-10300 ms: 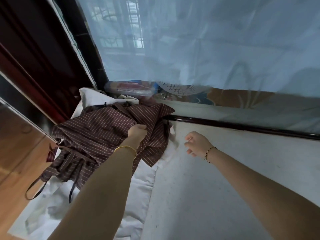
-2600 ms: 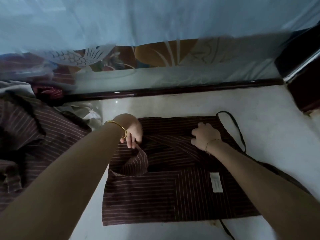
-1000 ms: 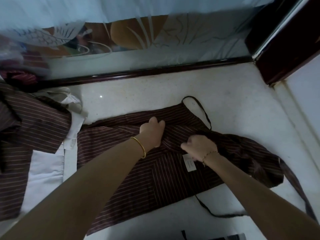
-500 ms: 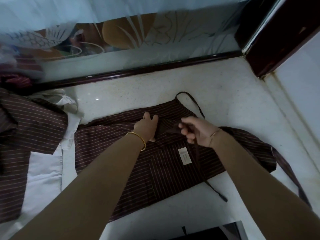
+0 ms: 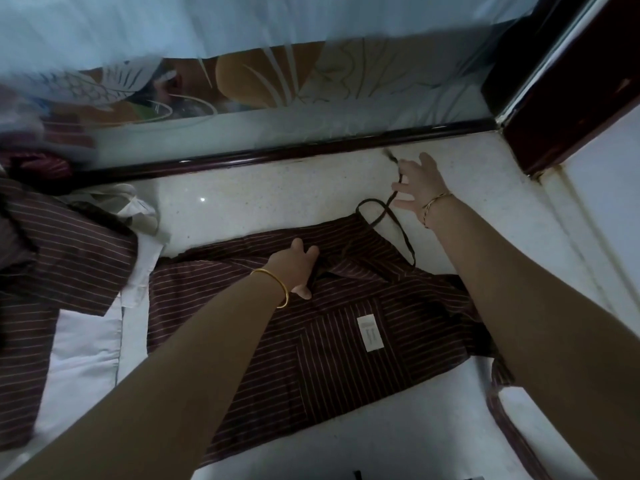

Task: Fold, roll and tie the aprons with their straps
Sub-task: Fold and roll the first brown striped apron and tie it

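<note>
**Left hand pins the apron, right hand spread at the strap**

The left hand (image 5: 294, 268) lies palm down on the middle of the apron (image 5: 346, 362), fingers extended toward 12 o'clock and pressing the cloth where a fold crosses it; it grasps nothing. A gold bangle (image 5: 277, 287) sits on that wrist. The right hand (image 5: 420, 183) reaches out to 1 o'clock above the pale speckled surface (image 5: 259, 202), with its fingers straight and fanned apart. The thin dark strap (image 5: 391, 199) runs along the thumb side of this hand and seems to touch it, yet no finger closes round it. A thin bracelet (image 5: 434, 202) circles the right wrist.

The apron, dark brown with fine pale stripes, is spread flat at the centre of the view, with a white label (image 5: 370, 332) facing up. The thin strap loops off its far edge at 1 o'clock. A wider striped band (image 5: 502, 407) trails away at 4 o'clock.

At 9 o'clock lies a heap of matching striped aprons (image 5: 62, 258) on a white cloth (image 5: 83, 344). A dark wooden rail (image 5: 277, 154) crosses at 12 o'clock, below a frosted glass panel (image 5: 311, 84).
</note>
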